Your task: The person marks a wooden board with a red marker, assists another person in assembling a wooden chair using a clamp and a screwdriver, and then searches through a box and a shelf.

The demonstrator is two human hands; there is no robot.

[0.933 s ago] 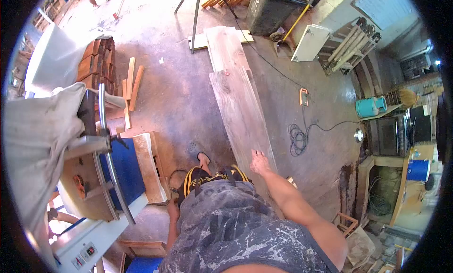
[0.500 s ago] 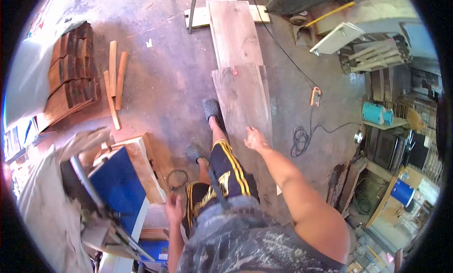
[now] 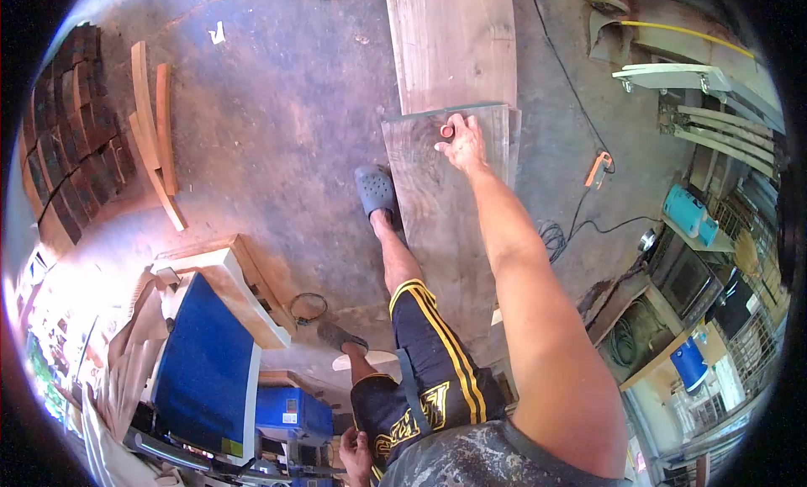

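My right hand (image 3: 467, 147) reaches out over a wide wooden board (image 3: 437, 188) on the floor. Its thumb and fingers close around a small reddish ring-shaped piece (image 3: 446, 131) near the board's far end. Beyond that end, a second wooden board (image 3: 454, 45) stretches away, partly under the first. Low in the view, my left hand (image 3: 356, 455) hangs beside my dark shorts, fingers loosely bent and nothing visible in them.
Orange-handled tool (image 3: 598, 169) and a black cord (image 3: 580, 218) lie to the right of the boards. Wood strips (image 3: 154, 134) and stacked dark wood pieces (image 3: 77, 134) are at left. Nearer stands a blue panel (image 3: 206, 365). My shoe (image 3: 374, 190) is beside the board.
My right hand has moved forward from the board's middle to the reddish piece near its far end. The view has come closer to the boards. My left hand still hangs at my side.
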